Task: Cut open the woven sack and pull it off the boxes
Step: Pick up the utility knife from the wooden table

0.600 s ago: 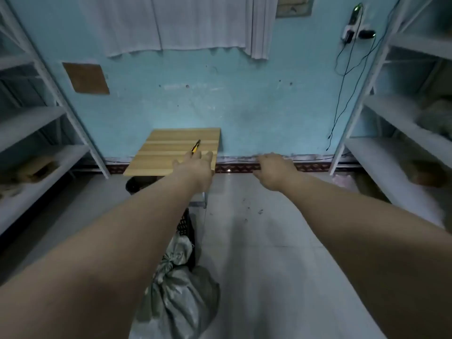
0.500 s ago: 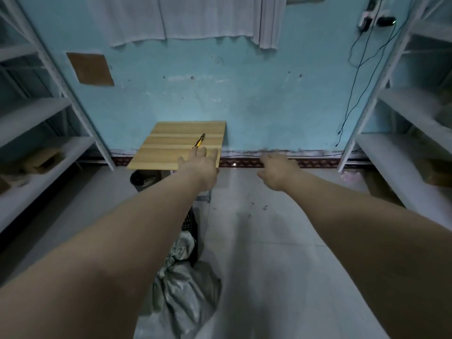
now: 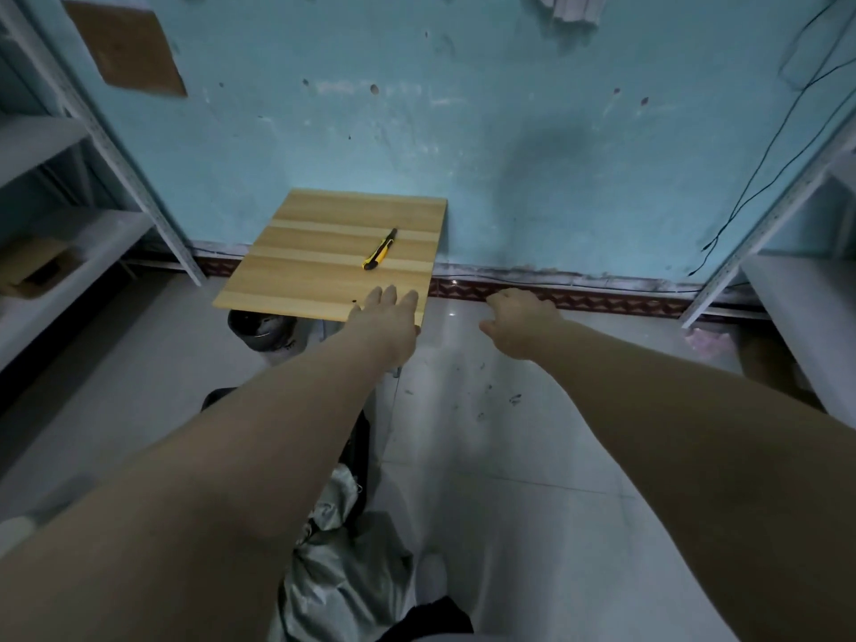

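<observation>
Your left grip (image 3: 384, 317) is stretched out flat over the near edge of the wooden bench (image 3: 296, 271), fingers straight and together, holding nothing; whether the palm actually touches the wood cannot be told. Just beyond its fingertips, apart from them, the yellow-and-black utility knife (image 3: 380, 254) lies on the bench top, its length running away from you and tilted a little to the right. Your right grip (image 3: 521, 324) hangs in the air to the right of the left one, off the bench's near right corner and over the tiled floor (image 3: 532, 456); its fingers are loosely bent downward, thumb out to the left, and it is empty too. The grey woven sack (image 3: 338, 581) is well behind both grips, back toward your body, crumpled on the floor beneath your left forearm and partly hidden by it, with something dark (image 3: 356, 437) just ahead of it that is too shadowed to name. Below the left grip, under the bench, sits a dark round bin (image 3: 261, 331). Ahead of both grips rises the blue wall (image 3: 509, 155), with a black cable (image 3: 764, 169) hanging down it to the right of the right grip. A pale metal shelf unit (image 3: 69, 234) stands far out to the left of the left grip, with a cardboard box (image 3: 32, 266) on it, and another shelf unit (image 3: 796, 289) stands far out to the right of the right grip.
</observation>
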